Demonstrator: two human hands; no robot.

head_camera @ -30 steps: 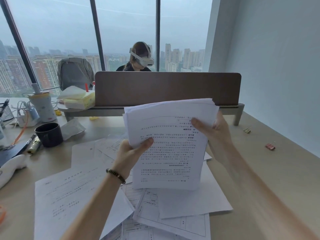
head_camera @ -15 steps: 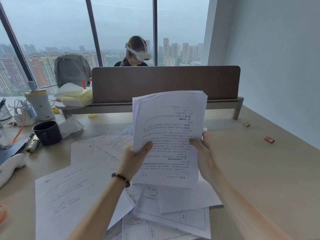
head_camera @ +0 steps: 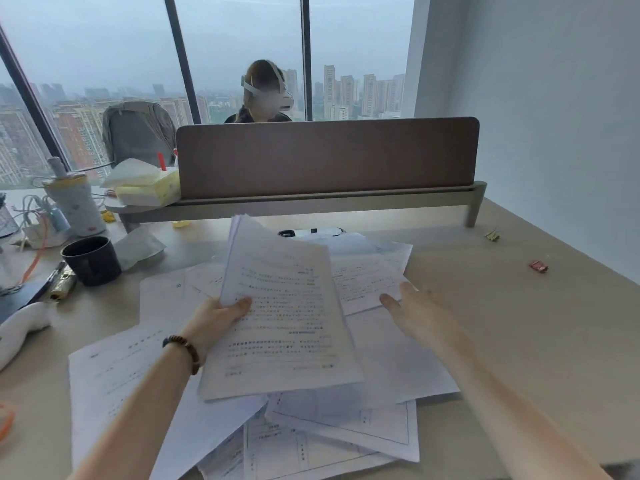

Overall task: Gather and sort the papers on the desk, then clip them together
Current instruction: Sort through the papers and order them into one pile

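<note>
Grip: left hand (head_camera: 216, 315) pinches stack (head_camera: 284, 317) by one edge, right hand (head_camera: 420, 311) spread, empty | stack tilts over loose sheets (head_camera: 346, 431) on counter (head_camera: 519, 341) | risk: one-hand hold, sheets fan/slip

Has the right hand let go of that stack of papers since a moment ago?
Yes. The right hand has left the stack and moved rightward, toward the red clip.

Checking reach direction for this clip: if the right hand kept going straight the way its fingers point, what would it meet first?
The right hand, open and holding nothing, points forward-left toward the loose printed sheet beside the held stack. It would probably meet that sheet first, though its height above it is unclear.
</note>
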